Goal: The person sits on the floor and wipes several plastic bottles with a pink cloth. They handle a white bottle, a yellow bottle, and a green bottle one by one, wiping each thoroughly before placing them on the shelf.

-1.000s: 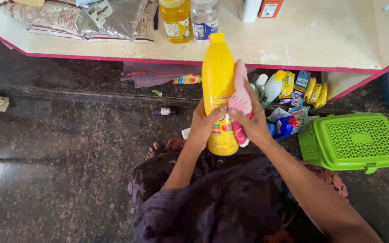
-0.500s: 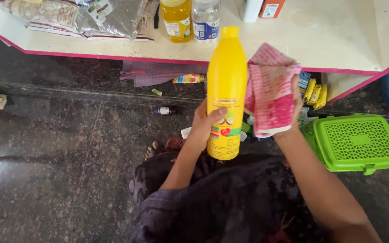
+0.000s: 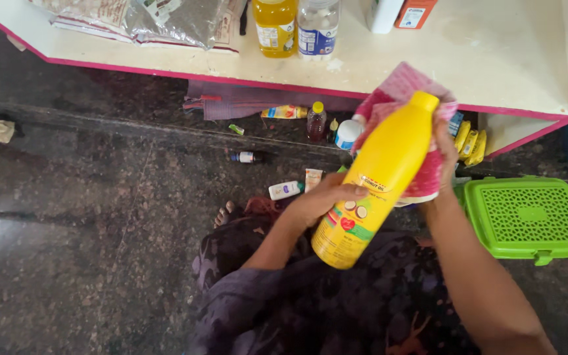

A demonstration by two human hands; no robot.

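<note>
Both hands grip a tilted yellow bottle, a pink cloth pressed against it.

The cream counter [image 3: 507,59] with a pink edge runs across the top, above the dark stone floor [image 3: 100,217]. A green basket [image 3: 527,213] lies just right of the arms. The yellow bottle [image 3: 376,177] leans up to the right over the lap. The pink cloth [image 3: 405,92] wraps behind its neck. The left hand [image 3: 320,200] is closed around the bottle's lower body; the right hand [image 3: 445,148] is closed on the cloth against the bottle.
</note>
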